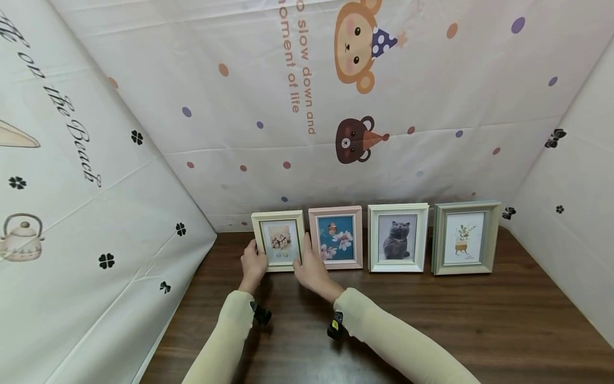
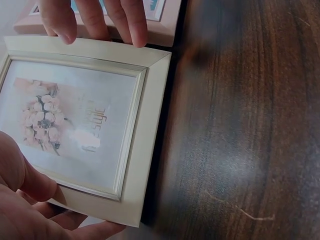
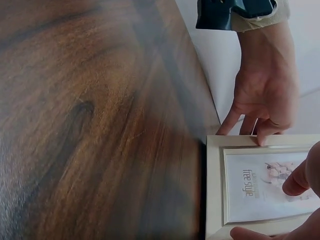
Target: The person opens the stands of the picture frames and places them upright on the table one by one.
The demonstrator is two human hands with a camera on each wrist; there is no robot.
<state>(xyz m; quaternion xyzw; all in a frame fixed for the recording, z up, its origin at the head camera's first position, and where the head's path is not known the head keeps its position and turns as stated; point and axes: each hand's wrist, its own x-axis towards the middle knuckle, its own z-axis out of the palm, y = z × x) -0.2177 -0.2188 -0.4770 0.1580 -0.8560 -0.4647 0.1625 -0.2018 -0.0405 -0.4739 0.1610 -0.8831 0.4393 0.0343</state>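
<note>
A cream picture frame (image 1: 280, 241) with a flower print stands at the left end of a row on the dark wooden table. My left hand (image 1: 253, 262) grips its left side, thumb on the front border and other fingers partly hidden behind the edge. My right hand (image 1: 314, 268) is at the opposite side. In the left wrist view, the right-hand fingers (image 2: 132, 22) are mostly straight, with their tips against the frame's side. The gap to the pink picture frame (image 1: 358, 237), which shows a bird and blossoms, is narrow there.
Further right stand a white frame (image 1: 398, 268) with a grey cat and a grey-green frame (image 1: 490, 240) with a potted plant. Behind the row rises a printed cloth wall (image 1: 230, 117). Another cloth wall (image 1: 120, 213) borders the wooden table (image 1: 479, 320) on the left.
</note>
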